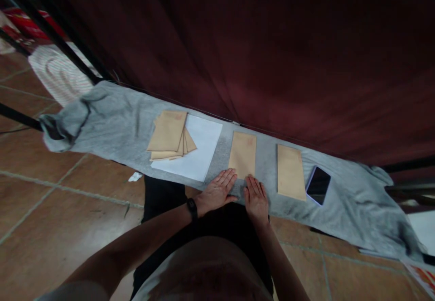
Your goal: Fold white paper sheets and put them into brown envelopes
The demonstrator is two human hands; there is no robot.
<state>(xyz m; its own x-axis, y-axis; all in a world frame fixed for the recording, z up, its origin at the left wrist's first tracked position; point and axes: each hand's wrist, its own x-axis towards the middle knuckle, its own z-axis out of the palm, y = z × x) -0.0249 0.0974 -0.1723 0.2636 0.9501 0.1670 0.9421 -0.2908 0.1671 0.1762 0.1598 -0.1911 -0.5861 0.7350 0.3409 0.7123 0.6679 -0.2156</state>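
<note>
Looking down at a narrow table (343,201) covered with a grey cloth (115,119), with a dark red curtain (272,56) hanging right behind it.

No real containers here apart from the envelopes, and I can't tell whether anything is inside them. There's a loose stack of tan envelopes (170,135) fanned out on top of a white sheet of paper (200,156), off to the left. One single tan envelope (242,154) lies flat in the middle, and a second envelope (290,172) lies on its own a bit further right, clear of the first. Just beside that one, touching or nearly touching its right edge, is a phone (318,185) face up with a dark screen.

Hands: both are flat on the cloth at the near end of the middle envelope, palms down, fingers stretched out and not gripping anything. The left hand (217,192) comes in at an angle, fingertips pointing at the lower left corner of that envelope, and it has a black wristband (192,209) on the wrist. The right hand (256,199) sits just beside it, fingertips at or just touching the envelope's near edge. The two hands are close together, almost touching at the thumbs.

Tiled floor (50,210) below, and a striped cloth (59,74) lying at far left.
</note>
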